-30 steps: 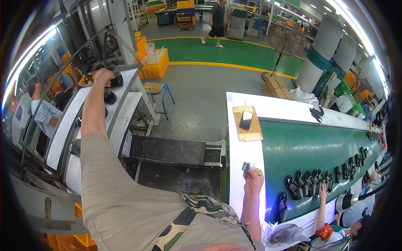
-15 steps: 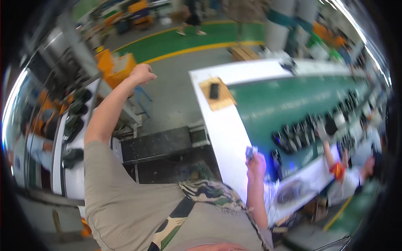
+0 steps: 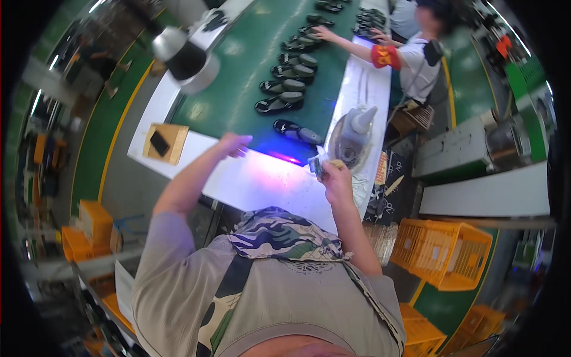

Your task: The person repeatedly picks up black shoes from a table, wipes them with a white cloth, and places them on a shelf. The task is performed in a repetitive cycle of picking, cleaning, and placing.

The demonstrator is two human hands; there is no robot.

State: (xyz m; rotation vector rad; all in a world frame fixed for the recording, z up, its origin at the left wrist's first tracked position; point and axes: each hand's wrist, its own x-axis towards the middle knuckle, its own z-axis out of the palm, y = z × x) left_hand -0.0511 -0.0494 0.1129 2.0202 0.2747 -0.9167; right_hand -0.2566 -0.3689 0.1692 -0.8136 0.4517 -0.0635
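Note:
My left hand (image 3: 234, 146) reaches over the white table edge beside the green belt, its fingers slightly blurred and apart with nothing seen in them. In my right hand (image 3: 336, 177) is a small crumpled blue-and-white piece (image 3: 316, 165), pinched upright; I cannot make out whether it is cloth or a packet. A dark shoe with a grey-green insole (image 3: 298, 132) lies on the belt just beyond that hand. Several similar shoes (image 3: 279, 102) line the belt farther away. A violet glow (image 3: 279, 159) falls on the belt and table between my hands.
A grey bottle (image 3: 361, 121) stands in a round basin (image 3: 350, 143) at the right. A black phone (image 3: 159, 143) lies on a cardboard piece (image 3: 176, 143). A co-worker with a red armband (image 3: 385, 56) reaches across the shoes. A silver-black lamp-like fixture (image 3: 181, 56) hangs at upper left; orange crates (image 3: 440, 247) stand right.
My body has turned right toward the belt. My left hand has swung from the aisle side to the table edge, its fingers now apart. The right hand keeps the small blue-and-white piece.

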